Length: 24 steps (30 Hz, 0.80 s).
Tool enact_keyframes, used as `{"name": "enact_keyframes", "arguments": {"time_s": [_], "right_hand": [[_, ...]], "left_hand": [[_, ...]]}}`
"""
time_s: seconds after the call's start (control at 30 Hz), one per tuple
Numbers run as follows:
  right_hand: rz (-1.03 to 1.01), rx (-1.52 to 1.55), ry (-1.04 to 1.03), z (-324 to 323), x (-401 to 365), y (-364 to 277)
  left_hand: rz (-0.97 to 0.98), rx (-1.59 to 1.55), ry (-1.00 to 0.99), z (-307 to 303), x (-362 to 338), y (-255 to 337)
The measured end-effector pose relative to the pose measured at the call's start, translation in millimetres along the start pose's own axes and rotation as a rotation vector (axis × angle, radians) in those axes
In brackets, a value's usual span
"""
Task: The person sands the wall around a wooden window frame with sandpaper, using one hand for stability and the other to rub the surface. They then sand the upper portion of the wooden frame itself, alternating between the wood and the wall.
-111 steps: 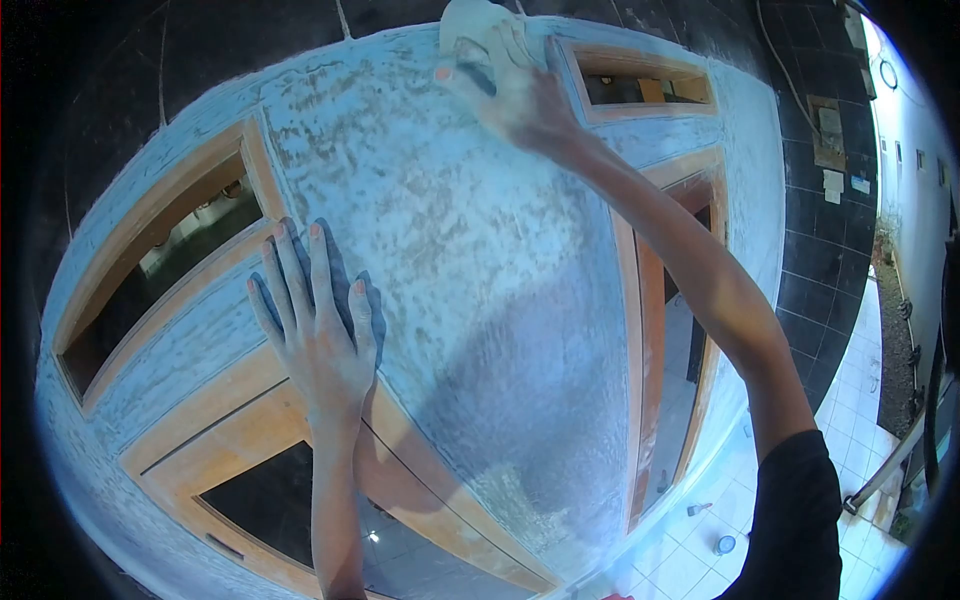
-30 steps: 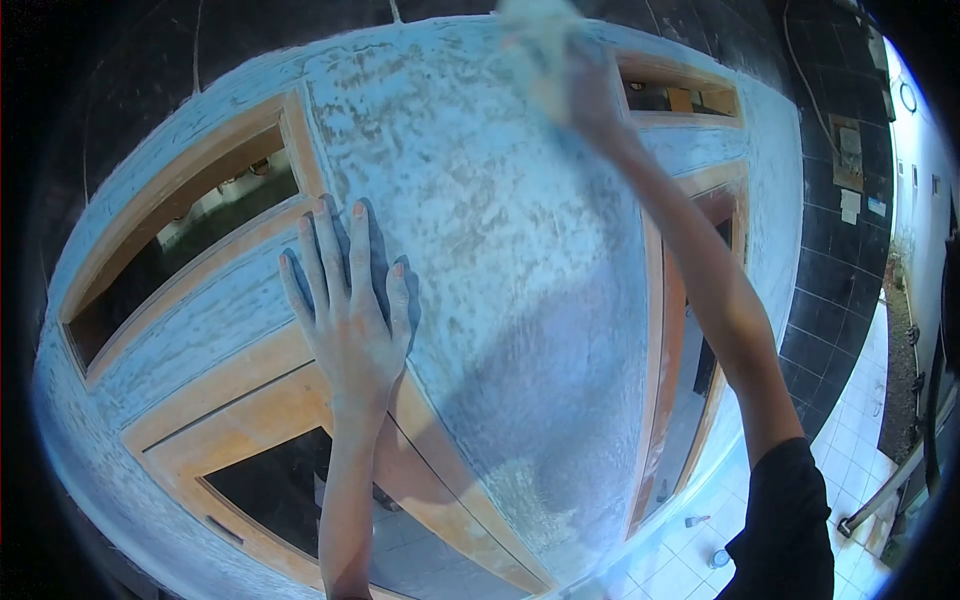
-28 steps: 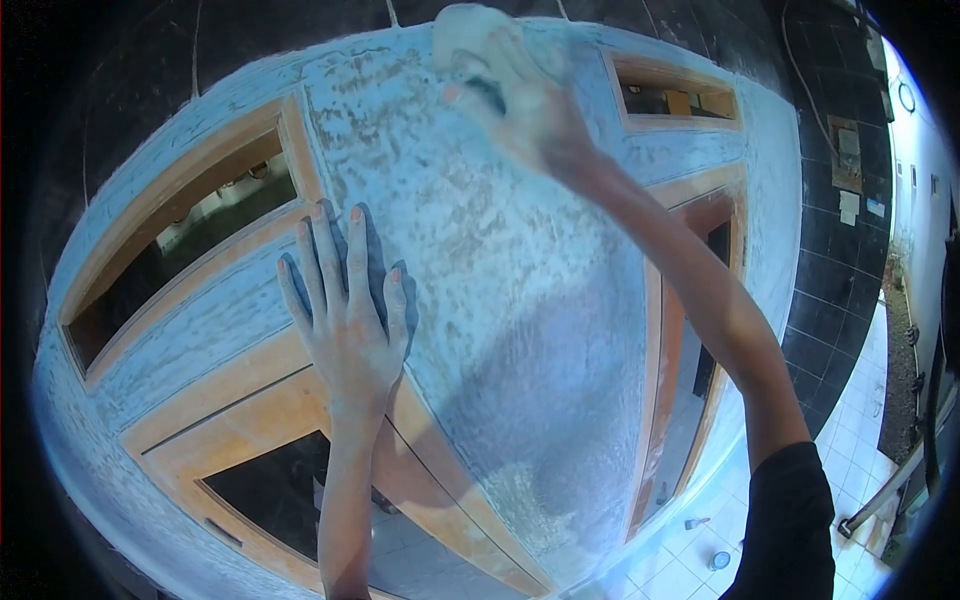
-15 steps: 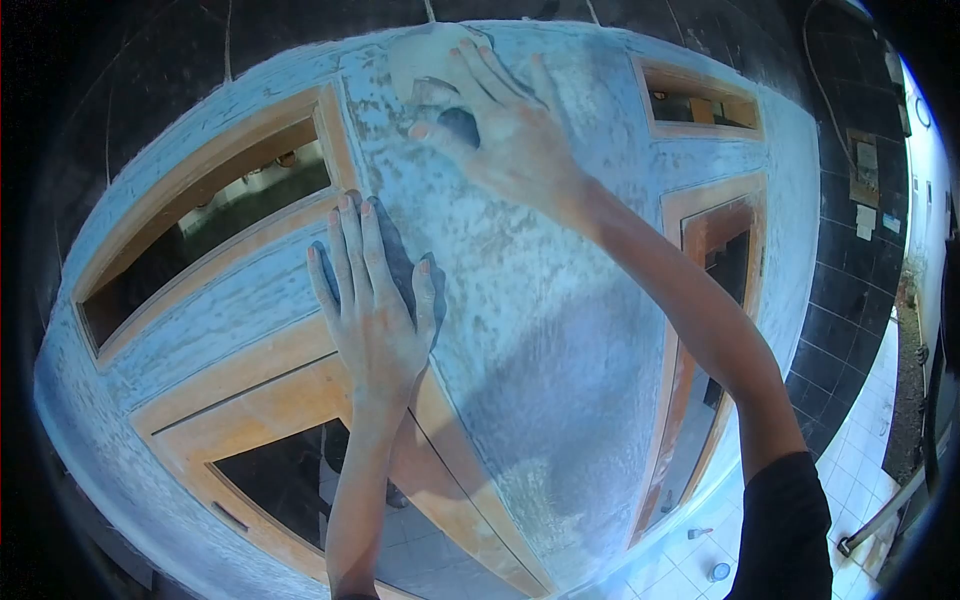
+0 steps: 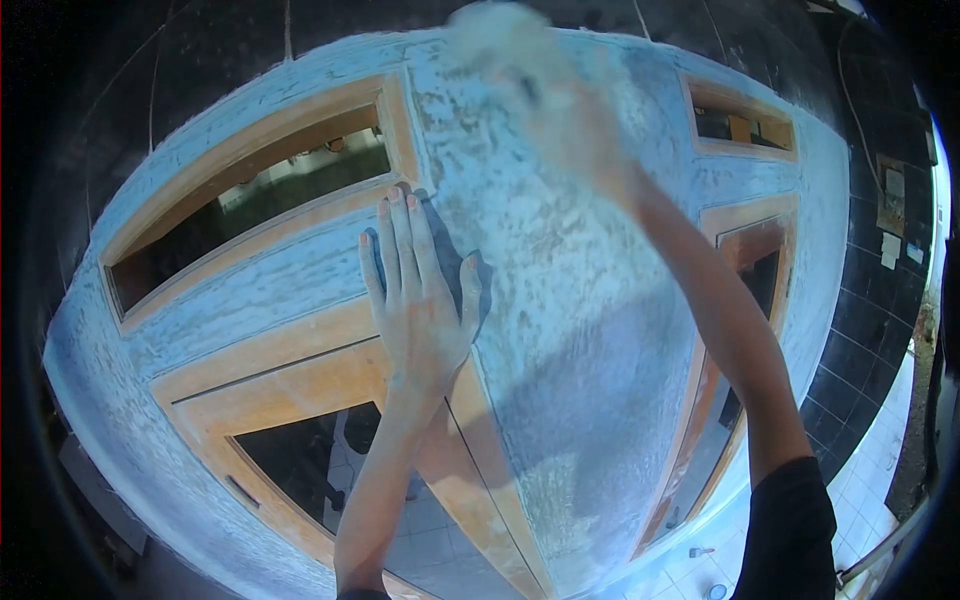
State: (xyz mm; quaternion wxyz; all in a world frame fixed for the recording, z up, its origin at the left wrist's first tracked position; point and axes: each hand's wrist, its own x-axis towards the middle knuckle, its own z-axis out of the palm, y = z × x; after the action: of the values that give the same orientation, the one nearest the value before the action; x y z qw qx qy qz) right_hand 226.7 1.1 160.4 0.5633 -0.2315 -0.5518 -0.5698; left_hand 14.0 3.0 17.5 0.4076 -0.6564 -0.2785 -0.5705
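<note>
My left hand (image 5: pixel 418 315) lies flat on the blue patchy wall (image 5: pixel 560 250), fingers spread and pointing up. Its fingertips reach the lower edge of a wooden window frame (image 5: pixel 250 230); it holds nothing. Higher up and to the right, my right hand (image 5: pixel 580 130) is smeared by motion near the wall's top edge. With it is a pale sheet (image 5: pixel 500 40), apparently sandpaper, also blurred. Its exact finger positions do not show. A pale dusty film coats the left hand.
Below the left hand is a wooden door frame (image 5: pixel 290 385) with dark glass. A smaller framed opening (image 5: pixel 740 120) and a second door frame (image 5: pixel 690 430) stand to the right. On the white tiled floor are a brush (image 5: pixel 700 551) and a small round container (image 5: pixel 715 591).
The view has shifted, so the wall appears further right. My right hand has moved up over the wall with the pale sheet and is now blurred. My left hand keeps its place on the wall.
</note>
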Motion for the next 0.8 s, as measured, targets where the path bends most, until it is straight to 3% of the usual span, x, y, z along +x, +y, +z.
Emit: {"name": "enact_keyframes", "arguments": {"time_s": [0.07,0.13,0.17,0.23,0.37,0.47,0.53,0.57,0.63,0.73,0.8], "right_hand": [[-0.009,0.055,0.036,-4.7,10.6,29.2],[0.472,-0.04,-0.007,-6.1,22.1,31.8],[0.473,-0.036,-0.006,-3.5,16.3,27.9],[-0.009,-0.052,-0.046,-8.5,2.5,-13.6],[0.004,0.147,-0.029,-1.4,-24.6,-36.5],[-0.121,-0.108,-0.131,-18.4,0.0,16.7],[0.14,-0.046,-0.229,-16.9,11.3,27.6],[0.193,-0.059,-0.137,-7.2,4.3,22.1],[-0.031,-0.037,-0.173,-10.1,-17.8,-23.3],[-0.081,0.099,-0.257,-14.7,-49.7,-71.4],[-0.143,0.124,-0.19,-17.0,-36.5,-36.4]], "left_hand": [[-0.001,0.016,-0.023,-4.8,-2.2,-3.8],[-0.002,0.03,-0.04,-7.0,-3.9,-7.2],[0.006,0.039,-0.028,-6.4,-4.5,-7.6],[0.014,0.044,-0.018,-4.4,-4.4,-6.6],[0.006,0.049,-0.002,-2.7,-4.8,-4.3],[0.002,0.05,-0.007,-3.5,-3.0,-6.0],[-0.003,0.053,-0.018,-4.1,-5.0,-5.5],[0.002,0.069,-0.013,-3.7,-4.6,-5.7],[0.007,0.084,-0.006,-4.3,-4.6,-6.5],[-0.003,0.083,-0.023,-4.7,-6.1,-4.8],[-0.006,0.071,0.017,-3.9,-5.0,-6.7]]}}
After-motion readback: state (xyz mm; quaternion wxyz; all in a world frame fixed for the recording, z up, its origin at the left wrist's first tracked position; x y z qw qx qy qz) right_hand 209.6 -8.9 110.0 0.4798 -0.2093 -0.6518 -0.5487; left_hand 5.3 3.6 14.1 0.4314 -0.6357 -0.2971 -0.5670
